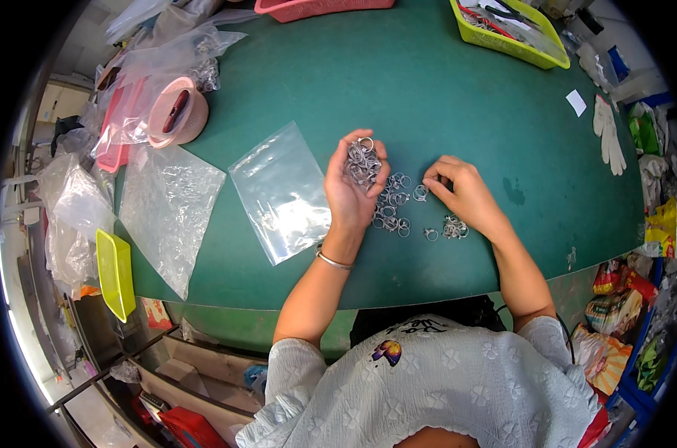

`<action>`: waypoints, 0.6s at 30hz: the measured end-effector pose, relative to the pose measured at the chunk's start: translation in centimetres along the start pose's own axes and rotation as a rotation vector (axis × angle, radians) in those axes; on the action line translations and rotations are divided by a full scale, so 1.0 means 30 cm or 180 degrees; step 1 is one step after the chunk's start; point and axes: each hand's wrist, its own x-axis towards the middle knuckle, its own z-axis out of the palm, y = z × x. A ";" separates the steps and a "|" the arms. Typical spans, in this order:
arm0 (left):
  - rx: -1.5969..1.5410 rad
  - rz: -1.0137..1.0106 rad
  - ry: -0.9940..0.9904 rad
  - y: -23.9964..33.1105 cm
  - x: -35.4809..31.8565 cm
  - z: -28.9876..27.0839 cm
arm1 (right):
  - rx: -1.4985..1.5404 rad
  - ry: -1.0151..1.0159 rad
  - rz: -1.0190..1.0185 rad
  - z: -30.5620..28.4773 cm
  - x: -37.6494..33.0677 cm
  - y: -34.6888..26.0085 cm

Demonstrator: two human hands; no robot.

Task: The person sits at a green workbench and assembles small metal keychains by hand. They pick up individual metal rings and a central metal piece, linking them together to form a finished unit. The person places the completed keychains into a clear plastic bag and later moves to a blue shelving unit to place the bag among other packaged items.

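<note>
My left hand point(343, 196) is raised over the table, palm up, its fingers curled around a handful of silvery metal rings point(363, 164). Below and beside it, a loose pile of similar rings point(389, 213) lies on the green tabletop. My right hand point(461, 190) is just right of that pile, thumb and forefinger pinched at a single ring point(420, 194). Nearer to me, a small cluster of rings point(455, 227) sits under the right wrist, with one lone ring point(431, 234) beside it. Left of my left hand, a clear plastic bag point(282, 198) lies flat.
A crumpled clear plastic sheet point(170, 213) and a pink tub point(193, 123) are on the left. At the far side stand a red basket point(323, 9) and a yellow-green basket point(502, 46) of tools. A white glove point(608, 134) lies near the right edge. A yellow-green tray point(114, 276) hangs at the left.
</note>
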 end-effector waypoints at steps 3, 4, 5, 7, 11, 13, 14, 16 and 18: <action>0.0005 0.0004 -0.0016 -0.003 -0.001 -0.002 | -0.0408 0.0516 -0.0614 0.023 -0.001 -0.002; 0.0052 0.0015 -0.0063 -0.006 -0.004 -0.003 | -0.0345 0.0493 -0.0618 0.026 -0.001 -0.007; 0.0099 0.0031 -0.0109 -0.013 -0.009 -0.005 | -0.0283 0.0467 -0.0625 0.029 -0.004 -0.012; 0.0100 0.0108 -0.0217 -0.019 -0.016 -0.001 | -0.0159 0.0421 -0.0759 0.027 0.002 -0.034; -0.0101 0.0512 0.0300 -0.003 -0.053 0.019 | -0.0124 -0.0170 -0.1145 0.063 0.025 -0.079; -0.0383 0.0627 0.0496 0.053 -0.105 0.044 | -0.0215 -0.0515 -0.1298 0.095 0.025 -0.134; -0.0526 0.0684 0.0594 0.091 -0.137 0.057 | -0.0298 -0.0578 -0.1454 0.117 0.034 -0.169; -0.0481 0.0788 0.0705 0.163 -0.226 0.055 | -0.0455 -0.0610 -0.1753 0.195 0.036 -0.218; -0.0420 0.0914 0.0818 0.208 -0.311 0.035 | -0.0640 -0.0513 -0.2036 0.296 0.045 -0.234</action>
